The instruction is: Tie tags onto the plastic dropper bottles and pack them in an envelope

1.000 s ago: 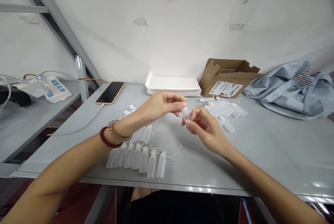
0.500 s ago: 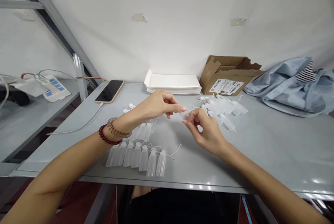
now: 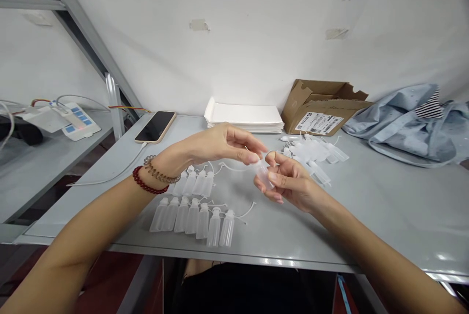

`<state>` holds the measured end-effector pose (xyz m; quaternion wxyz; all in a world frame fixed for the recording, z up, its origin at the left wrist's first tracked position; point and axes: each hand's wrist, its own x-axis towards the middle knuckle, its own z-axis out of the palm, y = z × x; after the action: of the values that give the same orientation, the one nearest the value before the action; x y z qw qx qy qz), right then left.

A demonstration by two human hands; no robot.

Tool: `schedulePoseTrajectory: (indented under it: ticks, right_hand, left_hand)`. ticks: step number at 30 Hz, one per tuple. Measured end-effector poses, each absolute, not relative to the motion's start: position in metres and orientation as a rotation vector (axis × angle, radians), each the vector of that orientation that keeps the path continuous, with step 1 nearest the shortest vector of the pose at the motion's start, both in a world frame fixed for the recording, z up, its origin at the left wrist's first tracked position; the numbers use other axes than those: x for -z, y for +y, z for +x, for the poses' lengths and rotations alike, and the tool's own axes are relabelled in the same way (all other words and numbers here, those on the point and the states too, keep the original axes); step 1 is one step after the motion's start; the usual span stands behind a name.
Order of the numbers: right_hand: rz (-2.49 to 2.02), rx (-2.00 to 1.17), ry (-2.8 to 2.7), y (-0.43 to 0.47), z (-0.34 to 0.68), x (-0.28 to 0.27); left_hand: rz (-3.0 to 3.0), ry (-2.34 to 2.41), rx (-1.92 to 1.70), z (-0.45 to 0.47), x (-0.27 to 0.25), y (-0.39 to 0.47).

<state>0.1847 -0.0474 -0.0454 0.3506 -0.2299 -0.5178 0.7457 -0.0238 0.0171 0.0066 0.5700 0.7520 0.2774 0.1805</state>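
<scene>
Beyond the held bottle (image 3: pixel 264 177), phone (image 3: pixel 156 127), white stack (image 3: pixel 246 114), cardboard box (image 3: pixel 330 108), blue cloth (image 3: pixel 397 131)

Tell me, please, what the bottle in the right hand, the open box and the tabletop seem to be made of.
Bottle: probably plastic, satiny, being milky and translucent.
Open box: apparently matte brown cardboard, by its notched flaps.
Tabletop: smooth, glossy grey, perhaps painted metal, given its bright reflections.

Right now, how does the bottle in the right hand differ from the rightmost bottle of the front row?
The held bottle is off the table; the rightmost bottle rests on it. The right hand partly covers the held bottle; the rightmost bottle is uncovered. Both are translucent and whitish.
</scene>
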Motion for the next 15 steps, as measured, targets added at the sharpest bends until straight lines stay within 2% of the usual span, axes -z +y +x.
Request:
schedulePoseTrajectory:
  ticks: [11, 13, 15]
  right_hand:
    - [-0.798, -1.697, -1.505, -0.045, 0.185, 0.048]
    - [-0.904, -1.53, -1.575, -0.047, 0.183, 0.05]
    - [-1.022, -1.228, -1.694, -0.049, 0.18, 0.056]
  left_hand:
    - [1.887, 0.937, -0.351, -0.016, -0.005, 0.006]
    - [1.944, 1.038, -0.381, -0.013, 0.001, 0.005]
    - [2.013, 1.133, -0.476, -0.009, 0.007, 0.003]
